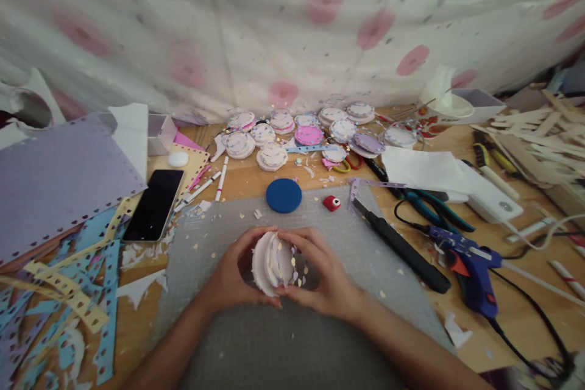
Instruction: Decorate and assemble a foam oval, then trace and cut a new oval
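Between my two hands, tilted on edge above the grey cutting mat (228, 341), is a layered white paper disc ornament (273, 262) with small pale hearts along one side. My left hand (233, 271) curls around its left rim, fingers at the top and thumb below. On the other side my right hand (322, 274) grips the heart-trimmed edge with fingers and thumb. Just beyond the hands lie a blue round disc (284, 195) and a small red craft punch (331, 202). A black utility knife (402, 247) rests to the right on the mat.
Several similar layered discs (308, 135) stand along the back. At left are a phone (154, 205), punched paper strips (107, 311) and a lilac sheet (64, 177). A blue glue gun (470, 268) with cords, pliers (439, 210) and wooden sticks (534, 146) occupy the right.
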The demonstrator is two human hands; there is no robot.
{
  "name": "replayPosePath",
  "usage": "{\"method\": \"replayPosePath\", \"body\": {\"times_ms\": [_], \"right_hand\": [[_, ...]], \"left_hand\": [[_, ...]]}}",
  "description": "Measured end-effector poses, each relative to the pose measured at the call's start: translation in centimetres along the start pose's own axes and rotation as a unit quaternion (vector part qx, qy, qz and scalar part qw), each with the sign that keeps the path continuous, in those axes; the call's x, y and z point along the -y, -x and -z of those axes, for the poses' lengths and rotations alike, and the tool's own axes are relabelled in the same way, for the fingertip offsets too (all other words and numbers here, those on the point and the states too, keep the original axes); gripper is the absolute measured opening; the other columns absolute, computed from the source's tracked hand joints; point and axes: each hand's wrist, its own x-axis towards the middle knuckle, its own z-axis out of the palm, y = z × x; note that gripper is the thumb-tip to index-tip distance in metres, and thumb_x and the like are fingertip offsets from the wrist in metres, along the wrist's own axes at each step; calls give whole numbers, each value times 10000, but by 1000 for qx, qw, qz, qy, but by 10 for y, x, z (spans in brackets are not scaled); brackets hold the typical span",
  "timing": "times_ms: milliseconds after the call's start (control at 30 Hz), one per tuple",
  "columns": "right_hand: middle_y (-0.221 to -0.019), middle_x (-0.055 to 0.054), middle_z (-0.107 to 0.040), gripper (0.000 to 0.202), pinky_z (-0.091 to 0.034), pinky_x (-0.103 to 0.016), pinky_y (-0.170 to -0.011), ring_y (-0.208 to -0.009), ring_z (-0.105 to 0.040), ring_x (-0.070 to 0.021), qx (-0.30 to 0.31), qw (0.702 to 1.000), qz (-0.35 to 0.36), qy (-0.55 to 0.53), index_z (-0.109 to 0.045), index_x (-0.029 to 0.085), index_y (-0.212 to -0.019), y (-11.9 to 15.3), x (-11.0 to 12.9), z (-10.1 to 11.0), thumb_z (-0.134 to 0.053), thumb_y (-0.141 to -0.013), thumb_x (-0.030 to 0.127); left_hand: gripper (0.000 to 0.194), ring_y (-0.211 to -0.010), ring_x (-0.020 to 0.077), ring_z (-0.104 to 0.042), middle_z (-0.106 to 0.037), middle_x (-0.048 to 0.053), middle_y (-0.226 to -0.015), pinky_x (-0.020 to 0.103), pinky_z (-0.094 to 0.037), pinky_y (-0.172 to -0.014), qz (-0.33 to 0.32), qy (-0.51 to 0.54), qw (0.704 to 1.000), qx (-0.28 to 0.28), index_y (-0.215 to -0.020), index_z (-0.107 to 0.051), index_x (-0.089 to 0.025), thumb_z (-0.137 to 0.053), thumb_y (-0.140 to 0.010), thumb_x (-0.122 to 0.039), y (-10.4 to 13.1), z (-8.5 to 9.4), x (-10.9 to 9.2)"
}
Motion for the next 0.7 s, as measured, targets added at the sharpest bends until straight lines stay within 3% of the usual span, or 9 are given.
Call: {"method": "replayPosePath", "body": {"times_ms": [200,300,367,467,533,600,700], "right_hand": [[-1204,-110,-545,707,-467,-409,-900,-1083,-525,-260,-8,1000,-9,14,-368,281,-1392,0,2,-2,-711,-781,374],[-1276,-124,-500,782,-420,-465,-955,-1160,-481,-302,-50,998,2,25,-352,274,-1407,1,2,0,-677,-751,550],[-1369,-130,-433,807,-366,-517,-994,-1230,-419,-338,-95,995,-12,13,-339,259,-1418,2,0,3,-539,-767,691],[-1359,-104,-450,596,-376,-496,-964,-1214,-427,-312,-184,979,-70,-43,-435,259,-1336,3,-9,5,-349,-882,634],[-1222,-87,-540,428,-417,-440,-908,-1103,-499,-267,-210,967,-106,-102,-528,258,-1196,2,-15,6,-374,-913,539],[-1087,-71,-592,333,-457,-394,-852,-972,-553,-226,-169,961,-139,-171,-555,249,-1097,-1,-15,6,-436,-910,498],[-1005,-60,-616,325,-507,-348,-781,-883,-591,-192,-50,943,-185,-271,-535,239,-1086,-6,-9,5,-542,-875,486]], "left_hand": [[948,-1173,328,-548,-547,124,-1311,446,-462,-979,-10,-15,1000,-5,-1289,-493,-265,-920,-443,-268,-1,0,-2],[957,-1256,346,-485,-488,142,-1391,475,-410,-1033,-3,3,1000,-9,-1328,-464,-258,-906,-478,-249,0,0,-3],[953,-1305,350,-434,-433,153,-1442,484,-383,-1053,1,36,999,-14,-1361,-428,-256,-884,-524,-252,1,0,-3],[923,-1314,348,-426,-409,162,-1459,481,-394,-1042,-5,91,995,-30,-1385,-393,-254,-849,-583,-279,2,0,-5],[898,-1300,347,-445,-414,161,-1456,472,-420,-1023,-4,108,993,-49,-1383,-397,-253,-834,-601,-302,3,0,-6],[884,-1283,346,-465,-436,157,-1441,459,-451,-996,3,106,993,-58,-1381,-404,-254,-829,-608,-313,3,0,-7],[889,-1234,339,-517,-487,152,-1398,431,-500,-939,13,82,996,-39,-1392,-395,-264,-826,-615,-295,5,-1,-5]]}}
